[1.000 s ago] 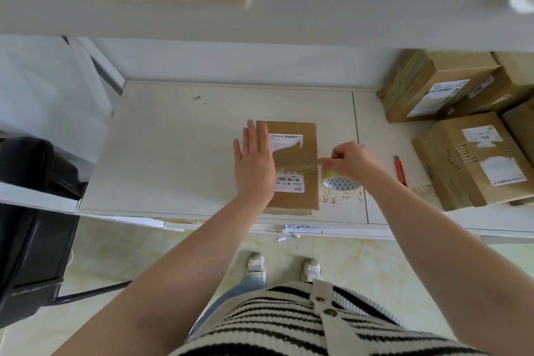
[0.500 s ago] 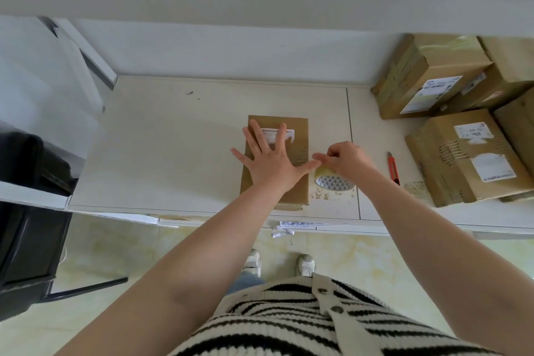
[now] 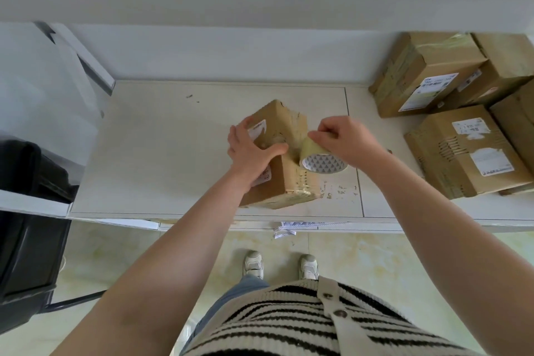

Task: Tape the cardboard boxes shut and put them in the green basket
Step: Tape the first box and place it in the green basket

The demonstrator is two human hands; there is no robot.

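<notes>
Tipped up since a moment ago, the box (image 3: 277, 159) now stands tilted on the worktop (image 3: 150, 153) | left hand (image 3: 251, 150) grips its top, steadying it | right hand (image 3: 344, 139) fingers pinch the tape roll (image 3: 320, 160) against its side, likely to wrap tape round | green basket not in view

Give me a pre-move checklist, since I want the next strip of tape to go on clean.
1. Left hand holds the cardboard box: ok.
2. Box lies flat on the table: not ok, tilted up.
3. Right hand has a grip on the tape roll: ok.
4. Tape end stuck to the box: cannot tell.
5. Green basket in view: not ok.
</notes>
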